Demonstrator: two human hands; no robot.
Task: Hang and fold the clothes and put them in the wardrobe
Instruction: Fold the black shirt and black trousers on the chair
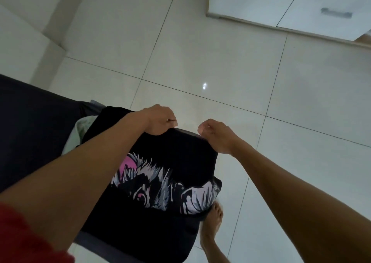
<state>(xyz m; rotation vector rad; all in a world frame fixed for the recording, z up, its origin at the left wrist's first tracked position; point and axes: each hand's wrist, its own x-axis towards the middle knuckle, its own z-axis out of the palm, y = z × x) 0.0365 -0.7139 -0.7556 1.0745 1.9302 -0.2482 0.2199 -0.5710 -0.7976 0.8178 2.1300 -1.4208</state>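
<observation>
A black T-shirt (170, 156) with a white, grey and pink print hangs folded in front of me, held up above the floor. My left hand (160, 120) grips its top edge at the left corner. My right hand (216, 136) pinches the same top edge at the right corner. Both fists are closed on the cloth. The lower part of the shirt drops toward my bare foot (212, 220). A white wardrobe (281, 3) with a metal handle (336, 13) stands at the far right.
A dark sofa or bed (32, 126) lies at the left, with a pale green garment (80, 134) on its edge behind the shirt. Glossy white floor tiles (200, 61) stretch ahead. A white wall corner (30, 21) is at the upper left.
</observation>
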